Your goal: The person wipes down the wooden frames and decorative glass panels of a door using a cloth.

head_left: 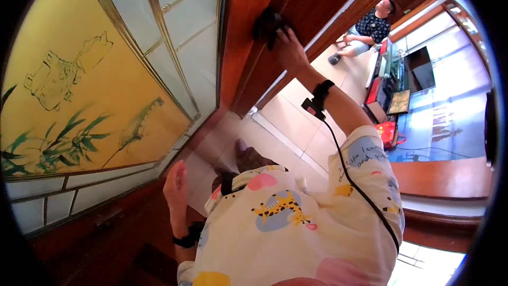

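Note:
My right hand (pixel 290 47) reaches up to a dark door handle (pixel 269 24) on a reddish-brown wooden door (pixel 312 0). The fingers are closed round the handle, and the hand partly covers it. A black strap with a small cabled device (pixel 313 107) sits on that wrist. My left hand (pixel 177 184) hangs low beside my body, in front of the dark wood below the painted panel. It holds nothing, and its fingers look loosely extended. Another black strap (pixel 185 238) is round the left wrist.
On the left is a yellow painted panel (pixel 106 111) framed by pale glass strips. Past the door edge, a seated person (pixel 370 29) is in a room with a television (pixel 420 69) and a red bag (pixel 387 133). A threshold strip (pixel 280 135) crosses the tiled floor.

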`<state>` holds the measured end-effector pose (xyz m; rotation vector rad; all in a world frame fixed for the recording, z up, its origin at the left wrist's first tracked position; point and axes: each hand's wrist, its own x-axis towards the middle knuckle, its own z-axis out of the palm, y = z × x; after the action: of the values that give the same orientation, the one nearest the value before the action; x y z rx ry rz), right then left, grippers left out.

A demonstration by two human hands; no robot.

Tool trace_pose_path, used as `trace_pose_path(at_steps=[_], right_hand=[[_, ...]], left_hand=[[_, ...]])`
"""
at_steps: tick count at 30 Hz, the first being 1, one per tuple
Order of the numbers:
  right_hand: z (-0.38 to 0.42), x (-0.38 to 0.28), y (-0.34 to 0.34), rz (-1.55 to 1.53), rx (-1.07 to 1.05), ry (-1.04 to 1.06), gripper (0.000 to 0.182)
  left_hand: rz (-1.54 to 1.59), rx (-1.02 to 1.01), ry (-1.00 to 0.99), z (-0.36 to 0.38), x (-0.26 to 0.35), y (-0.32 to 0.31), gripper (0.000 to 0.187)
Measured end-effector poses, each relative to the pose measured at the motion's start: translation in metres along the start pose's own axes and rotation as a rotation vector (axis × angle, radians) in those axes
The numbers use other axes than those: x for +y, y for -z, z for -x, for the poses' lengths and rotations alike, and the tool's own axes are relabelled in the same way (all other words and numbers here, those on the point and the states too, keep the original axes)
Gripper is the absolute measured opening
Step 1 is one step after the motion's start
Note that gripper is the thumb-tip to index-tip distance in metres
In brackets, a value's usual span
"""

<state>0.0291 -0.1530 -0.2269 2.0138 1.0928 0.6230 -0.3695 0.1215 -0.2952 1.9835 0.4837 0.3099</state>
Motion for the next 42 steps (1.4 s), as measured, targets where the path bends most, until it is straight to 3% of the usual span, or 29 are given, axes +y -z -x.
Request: trace_pose_path(at_steps=[1, 3, 7, 9, 10, 12, 13, 14, 16, 17, 18, 20, 21, 22, 24, 27, 29, 33, 35, 36, 38, 42], right_hand=[[0.003, -0.01, -0.011, -0.007, -0.002, -0.005, 0.034], [0.006, -0.03, -0.022, -0.083, -0.202, 0.159, 0.028], [-0.005, -0.033, -0.008, -0.424, -0.163, 0.024, 0.023], [-0.023, -0.021, 0.01, -1.085, -0.29, -0.557, 0.025], [-0.025, -0.017, 0.013, -1.102, -0.283, -0.559, 0.025], [-0.023, -0.009, 0.011, -1.754, 0.255, -0.967, 0.03], [-0.027, -0.023, 0.003, -2.099, 0.447, -1.046, 0.035], [-0.031, -0.031, 0.011, -2.114, 0.451, -1.047, 0.035], [-0.043, -0.055, 0.029, -2.819, 0.716, -1.374, 0.036], [-0.052, -0.069, 0.033, -2.903, 0.841, -1.429, 0.039], [-0.06, -0.081, 0.034, -2.915, 0.84, -1.437, 0.039], [-0.072, -0.096, 0.065, -2.831, 1.06, -1.432, 0.042], [-0.074, -0.094, 0.082, -2.842, 1.065, -1.441, 0.042], [-0.073, -0.086, 0.1, -2.89, 0.905, -1.397, 0.043], [-0.086, -0.078, 0.114, -2.733, 0.957, -1.221, 0.047], [-0.108, -0.044, 0.133, -2.002, 1.282, -0.938, 0.06], [-0.116, -0.004, 0.148, -1.89, 1.415, -0.781, 0.073], [-0.127, 0.039, 0.158, -1.891, 1.762, -0.608, 0.071], [-0.119, 0.039, 0.142, -1.651, 1.338, -0.665, 0.083], [-0.122, 0.03, 0.129, -1.431, 1.328, -0.764, 0.078], [-0.118, 0.004, 0.104, -1.485, 1.198, -0.921, 0.07], [-0.124, -0.071, 0.056, -1.691, 1.164, -1.21, 0.067]], left_hand=[[0.005, -0.019, 0.006, 0.0, 0.001, -0.001, 0.026], [-0.018, -0.027, 0.036, 0.003, 0.006, -0.003, 0.027], [-0.032, 0.024, 0.097, 0.022, 0.002, 0.0, 0.028], [-0.033, 0.062, 0.148, 0.035, -0.013, 0.004, 0.028], [-0.021, 0.1, 0.192, 0.039, -0.018, 0.007, 0.029], [0.021, 0.113, 0.268, 0.046, -0.022, 0.01, 0.029], [0.08, 0.123, 0.35, 0.047, -0.02, 0.009, 0.03], [0.067, 0.129, 0.35, 0.045, -0.014, 0.007, 0.03], [0.075, 0.134, 0.384, 0.037, 0.002, 0.003, 0.03], [0.059, 0.138, 0.388, 0.033, 0.008, 0.001, 0.03], [0.04, 0.127, 0.349, 0.026, 0.014, -0.006, 0.03], [0.009, 0.123, 0.306, 0.016, 0.019, -0.01, 0.031], [-0.008, 0.093, 0.294, 0.013, 0.018, -0.01, 0.032], [-0.026, 0.056, 0.284, 0.01, 0.019, -0.011, 0.034], [-0.031, 0.054, 0.291, 0.003, 0.025, -0.015, 0.034], [-0.034, 0.057, 0.312, -0.002, 0.039, -0.021, 0.034], [-0.045, 0.049, 0.323, -0.003, 0.047, -0.023, 0.034], [-0.051, 0.078, 0.375, -0.001, 0.055, -0.031, 0.031], [-0.059, 0.071, 0.382, 0.003, 0.059, -0.034, 0.031], [-0.053, 0.077, 0.398, 0.005, 0.061, -0.035, 0.031], [-0.045, 0.087, 0.419, 0.008, 0.06, -0.035, 0.031], [-0.028, 0.084, 0.419, 0.011, 0.049, -0.03, 0.031]])
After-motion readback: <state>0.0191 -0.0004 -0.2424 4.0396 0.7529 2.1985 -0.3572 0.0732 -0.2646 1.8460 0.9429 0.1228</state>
